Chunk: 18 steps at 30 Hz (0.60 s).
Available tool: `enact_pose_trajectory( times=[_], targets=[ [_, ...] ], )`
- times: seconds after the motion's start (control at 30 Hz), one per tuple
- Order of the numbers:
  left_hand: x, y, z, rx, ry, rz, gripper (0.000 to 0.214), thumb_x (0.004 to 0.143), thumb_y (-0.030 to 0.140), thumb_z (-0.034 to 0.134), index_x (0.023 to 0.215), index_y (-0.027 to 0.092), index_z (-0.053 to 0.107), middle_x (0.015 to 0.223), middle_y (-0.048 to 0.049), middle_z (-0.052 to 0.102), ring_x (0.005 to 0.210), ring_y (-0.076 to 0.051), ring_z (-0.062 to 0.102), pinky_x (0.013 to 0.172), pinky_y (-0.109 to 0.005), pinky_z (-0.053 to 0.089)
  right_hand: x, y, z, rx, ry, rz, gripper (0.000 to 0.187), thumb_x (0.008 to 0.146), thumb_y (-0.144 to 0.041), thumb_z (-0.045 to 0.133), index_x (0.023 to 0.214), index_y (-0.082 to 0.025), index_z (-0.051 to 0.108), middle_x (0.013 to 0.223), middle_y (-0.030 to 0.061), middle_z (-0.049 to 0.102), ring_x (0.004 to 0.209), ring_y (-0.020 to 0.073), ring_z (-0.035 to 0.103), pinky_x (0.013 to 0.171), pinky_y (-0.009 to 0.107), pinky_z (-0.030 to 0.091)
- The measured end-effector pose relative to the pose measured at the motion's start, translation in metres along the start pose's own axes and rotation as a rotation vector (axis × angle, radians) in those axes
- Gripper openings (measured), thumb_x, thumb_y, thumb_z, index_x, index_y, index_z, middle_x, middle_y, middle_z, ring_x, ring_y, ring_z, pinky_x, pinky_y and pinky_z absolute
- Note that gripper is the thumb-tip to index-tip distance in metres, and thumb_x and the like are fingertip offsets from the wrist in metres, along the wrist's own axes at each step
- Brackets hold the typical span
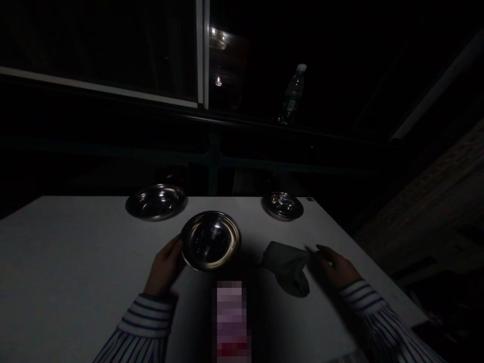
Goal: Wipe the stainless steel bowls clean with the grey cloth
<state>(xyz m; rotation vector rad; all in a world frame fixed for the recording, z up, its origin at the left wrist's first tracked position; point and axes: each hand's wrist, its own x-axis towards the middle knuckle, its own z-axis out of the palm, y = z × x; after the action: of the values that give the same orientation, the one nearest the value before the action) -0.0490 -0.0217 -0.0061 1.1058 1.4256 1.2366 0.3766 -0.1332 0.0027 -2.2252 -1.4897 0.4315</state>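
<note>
A shiny steel bowl [210, 240] is tilted up toward me near the middle of the white table [75, 262]. My left hand [165, 267] grips its left rim, fingers curled around the edge. A crumpled grey cloth [288, 266] lies to the right of the bowl. My right hand [338, 267] rests just right of the cloth, its fingertips touching the cloth's edge; the fingers look loosely stretched. Both arms wear striped sleeves.
Two more steel bowls sit at the table's far edge, a larger one [156, 201] at the left and a smaller one [283, 205] at the right. A plastic water bottle [292, 96] stands on a dark ledge behind. The room is very dark.
</note>
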Motion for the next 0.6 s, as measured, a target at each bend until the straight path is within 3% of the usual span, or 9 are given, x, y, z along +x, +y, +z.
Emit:
enact_pose_trajectory(
  times=[0.13, 0.23, 0.33, 0.43, 0.6],
  targets=[
    [-0.003, 0.002, 0.001, -0.138, -0.111, -0.107, 0.061, 0.070, 0.049, 0.061, 0.122, 0.017, 0.055, 0.077, -0.0031, 0.065, 0.052, -0.011, 0.053, 0.046, -0.022, 0.043, -0.005, -0.046, -0.004, -0.006, 0.050, -0.133, 0.055, 0.081, -0.045, 0.033, 0.114, -0.010, 0.058, 0.111, 0.0147, 0.064, 0.097, 0.0260, 0.063, 0.086, 0.039, 0.048],
    [-0.005, 0.004, 0.003, -0.185, -0.136, -0.129, 0.054, 0.073, 0.042, 0.061, 0.122, 0.020, 0.055, 0.095, -0.0069, 0.066, 0.065, -0.015, 0.060, 0.053, -0.027, 0.049, -0.008, -0.088, 0.003, -0.030, -0.018, -0.263, 0.054, 0.082, -0.042, 0.032, 0.113, -0.007, 0.060, 0.111, 0.0149, 0.064, 0.103, 0.0258, 0.060, 0.092, 0.038, 0.045],
    [-0.007, 0.009, 0.006, -0.193, -0.159, -0.105, 0.050, 0.074, 0.038, 0.061, 0.121, 0.021, 0.056, 0.101, -0.0081, 0.066, 0.071, -0.018, 0.062, 0.054, -0.028, 0.051, -0.006, -0.122, 0.012, -0.052, -0.105, -0.378, 0.050, 0.084, -0.036, 0.032, 0.113, -0.007, 0.061, 0.114, 0.0151, 0.063, 0.106, 0.0256, 0.058, 0.095, 0.038, 0.042],
    [-0.010, 0.018, 0.014, -0.231, -0.163, -0.111, 0.046, 0.076, 0.035, 0.059, 0.120, 0.019, 0.056, 0.098, -0.0084, 0.067, 0.070, -0.017, 0.063, 0.054, -0.028, 0.051, 0.002, -0.143, 0.020, -0.048, -0.209, -0.431, 0.045, 0.084, -0.030, 0.038, 0.117, -0.007, 0.059, 0.117, 0.0162, 0.061, 0.109, 0.0287, 0.056, 0.096, 0.041, 0.040],
    [-0.009, 0.034, 0.047, -0.389, -0.124, -0.186, 0.040, 0.078, 0.025, 0.058, 0.116, 0.016, 0.057, 0.080, -0.0056, 0.068, 0.060, -0.014, 0.062, 0.052, -0.026, 0.051, 0.026, -0.158, 0.029, 0.178, -0.328, -0.347, 0.032, 0.082, -0.022, 0.048, 0.107, -0.011, 0.064, 0.111, 0.0172, 0.063, 0.109, 0.0317, 0.055, 0.095, 0.045, 0.037]
  ],
)
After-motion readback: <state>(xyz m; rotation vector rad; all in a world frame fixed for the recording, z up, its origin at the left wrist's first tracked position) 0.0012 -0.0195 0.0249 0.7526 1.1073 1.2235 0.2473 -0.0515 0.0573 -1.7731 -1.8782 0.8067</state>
